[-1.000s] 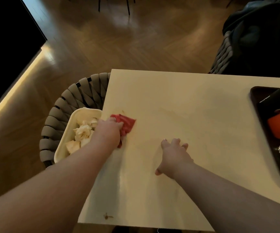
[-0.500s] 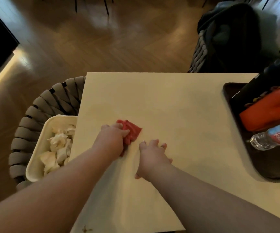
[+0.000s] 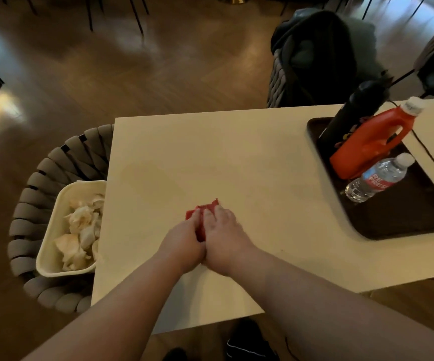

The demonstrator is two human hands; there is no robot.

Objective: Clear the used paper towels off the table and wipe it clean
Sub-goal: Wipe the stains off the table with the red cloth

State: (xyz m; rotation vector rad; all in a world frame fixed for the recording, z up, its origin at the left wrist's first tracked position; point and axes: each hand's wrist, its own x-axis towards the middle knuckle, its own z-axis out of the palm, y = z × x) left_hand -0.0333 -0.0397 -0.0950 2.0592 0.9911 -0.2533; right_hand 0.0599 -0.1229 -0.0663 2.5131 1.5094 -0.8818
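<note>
A red cloth [image 3: 202,212] lies on the cream table [image 3: 236,157], near its front middle. My left hand [image 3: 182,243] and my right hand [image 3: 223,238] press side by side on the cloth, fingers curled over it, so only its far edge and a strip between the hands show. Several crumpled paper towels [image 3: 80,235] fill a cream bin [image 3: 54,222] that sits on a woven chair at the table's left edge.
A dark tray [image 3: 403,220] at the table's right holds an orange jug [image 3: 374,142], a black bottle [image 3: 354,110] and a lying water bottle [image 3: 377,178]. A cable runs past the tray. A woven chair [image 3: 36,204] stands left; another chair with dark clothing [image 3: 317,56] stands behind.
My right hand has slid left from the bare table onto the cloth and joined my left hand. The cloth has shifted right, away from the table's left edge. The view has swung right.
</note>
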